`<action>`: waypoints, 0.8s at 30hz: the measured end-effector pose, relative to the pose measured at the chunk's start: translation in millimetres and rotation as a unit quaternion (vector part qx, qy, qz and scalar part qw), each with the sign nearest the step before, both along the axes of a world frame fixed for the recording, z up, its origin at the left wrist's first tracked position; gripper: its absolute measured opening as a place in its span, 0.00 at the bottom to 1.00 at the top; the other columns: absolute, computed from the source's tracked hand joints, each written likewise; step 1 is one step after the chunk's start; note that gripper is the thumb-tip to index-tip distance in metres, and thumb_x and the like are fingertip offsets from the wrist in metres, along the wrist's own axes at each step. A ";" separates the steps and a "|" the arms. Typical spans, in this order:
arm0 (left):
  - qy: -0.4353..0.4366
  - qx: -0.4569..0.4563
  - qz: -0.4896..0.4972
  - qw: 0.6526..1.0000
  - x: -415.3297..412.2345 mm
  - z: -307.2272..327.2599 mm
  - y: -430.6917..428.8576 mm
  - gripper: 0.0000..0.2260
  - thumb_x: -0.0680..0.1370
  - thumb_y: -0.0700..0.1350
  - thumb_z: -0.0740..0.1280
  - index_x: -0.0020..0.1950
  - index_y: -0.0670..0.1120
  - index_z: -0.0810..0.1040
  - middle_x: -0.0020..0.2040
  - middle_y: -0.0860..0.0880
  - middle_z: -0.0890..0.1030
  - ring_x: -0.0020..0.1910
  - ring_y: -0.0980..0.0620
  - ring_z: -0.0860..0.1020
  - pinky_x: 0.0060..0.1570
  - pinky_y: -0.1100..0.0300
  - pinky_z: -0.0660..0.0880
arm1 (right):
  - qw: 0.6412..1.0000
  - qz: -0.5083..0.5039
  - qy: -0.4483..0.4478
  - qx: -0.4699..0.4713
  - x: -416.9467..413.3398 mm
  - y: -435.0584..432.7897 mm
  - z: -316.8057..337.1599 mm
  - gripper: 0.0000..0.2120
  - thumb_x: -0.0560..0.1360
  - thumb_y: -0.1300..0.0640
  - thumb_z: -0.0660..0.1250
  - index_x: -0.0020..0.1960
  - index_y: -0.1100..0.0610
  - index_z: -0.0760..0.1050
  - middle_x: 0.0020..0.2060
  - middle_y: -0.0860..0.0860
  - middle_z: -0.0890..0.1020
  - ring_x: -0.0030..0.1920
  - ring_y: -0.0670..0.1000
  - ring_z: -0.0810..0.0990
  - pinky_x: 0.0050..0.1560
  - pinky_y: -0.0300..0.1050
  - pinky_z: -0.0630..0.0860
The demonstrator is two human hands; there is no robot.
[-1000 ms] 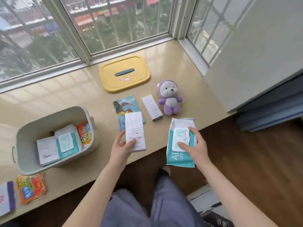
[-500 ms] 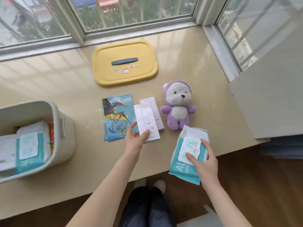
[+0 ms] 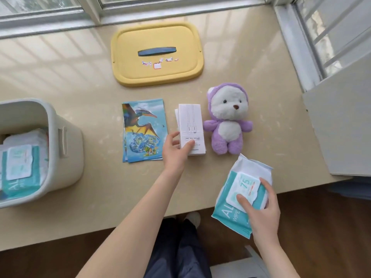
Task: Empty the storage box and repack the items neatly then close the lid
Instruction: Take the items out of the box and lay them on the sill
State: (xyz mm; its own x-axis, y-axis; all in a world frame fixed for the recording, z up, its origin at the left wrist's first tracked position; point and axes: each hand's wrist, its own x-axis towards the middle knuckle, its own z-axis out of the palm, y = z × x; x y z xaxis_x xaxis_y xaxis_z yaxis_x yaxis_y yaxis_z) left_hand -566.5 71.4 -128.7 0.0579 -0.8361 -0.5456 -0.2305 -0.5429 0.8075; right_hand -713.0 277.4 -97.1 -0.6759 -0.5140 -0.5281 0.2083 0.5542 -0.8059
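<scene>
Beige bench runs under a window frame, with wooden floor past its near edge.

Left hand is out over the bench. Its fingers lie on top of the near end of a slim white carton and the thumb is at the carton's left edge, so the carton is pinched between them. Carton lies lengthwise, stacked on a second white carton that shows only as a sliver at the left. Cannot tell if the top one is lifted or resting.

Dinosaur booklet lies flat just left of the thumb. Plush bear lies face up just right of the carton, near the fingertips.

Right hand grips a wipes pack: thumb pressed on the white flap, other fingers curled round the pack's right edge. Pack is tilted, with its near end sticking out past the bench edge over the floor.

Yellow lid lies flat, handle side up, well beyond the left fingers and apart from the box. Storage box stands open, well to the left of both hands and cut off by the frame edge. A second wipes pack lies flat inside it.
</scene>
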 end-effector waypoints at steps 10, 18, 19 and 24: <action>-0.068 -0.027 -0.010 0.997 -7.3 -13.7 3.1 0.18 0.71 0.51 0.76 0.57 0.52 0.75 0.52 0.46 0.80 0.46 0.53 0.80 0.50 0.56 0.78 | 0.999 -0.033 -0.001 0.001 -7.3 -10.8 -19.6 0.32 0.70 0.61 0.77 0.66 0.39 0.69 0.58 0.38 0.76 0.59 0.47 0.78 0.51 0.50 0.81; -0.063 -0.029 -0.009 0.998 -11.7 -15.8 5.8 0.18 0.72 0.52 0.75 0.57 0.52 0.74 0.52 0.46 0.80 0.47 0.53 0.80 0.47 0.60 0.77 | 0.999 -0.041 -0.011 0.005 -2.4 -10.3 -33.0 0.32 0.70 0.61 0.77 0.65 0.39 0.67 0.60 0.41 0.74 0.62 0.47 0.77 0.53 0.49 0.81; -0.062 -0.030 -0.010 0.998 -11.5 -15.0 6.2 0.18 0.72 0.52 0.75 0.58 0.51 0.73 0.52 0.46 0.80 0.47 0.53 0.80 0.46 0.61 0.76 | 0.999 -0.042 -0.016 0.004 -0.9 -10.3 -34.2 0.32 0.71 0.61 0.77 0.66 0.39 0.66 0.61 0.41 0.74 0.62 0.47 0.76 0.53 0.48 0.81; -0.077 -0.036 -0.026 0.996 -7.4 -9.9 8.7 0.25 0.72 0.54 0.75 0.64 0.51 0.71 0.51 0.48 0.79 0.45 0.53 0.79 0.41 0.65 0.73 | 0.999 -0.040 0.002 0.023 4.0 -13.8 -39.8 0.32 0.71 0.60 0.77 0.66 0.42 0.64 0.61 0.43 0.73 0.61 0.46 0.76 0.53 0.46 0.81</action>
State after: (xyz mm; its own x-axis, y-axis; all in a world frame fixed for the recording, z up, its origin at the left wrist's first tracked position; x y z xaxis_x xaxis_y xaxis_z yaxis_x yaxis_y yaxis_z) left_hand -573.9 80.1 -138.6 0.0913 -0.8772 -0.4713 -0.3818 -0.4679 0.7970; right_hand -709.1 263.6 -136.9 -0.7158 -0.4335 -0.5474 0.2512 0.5716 -0.7811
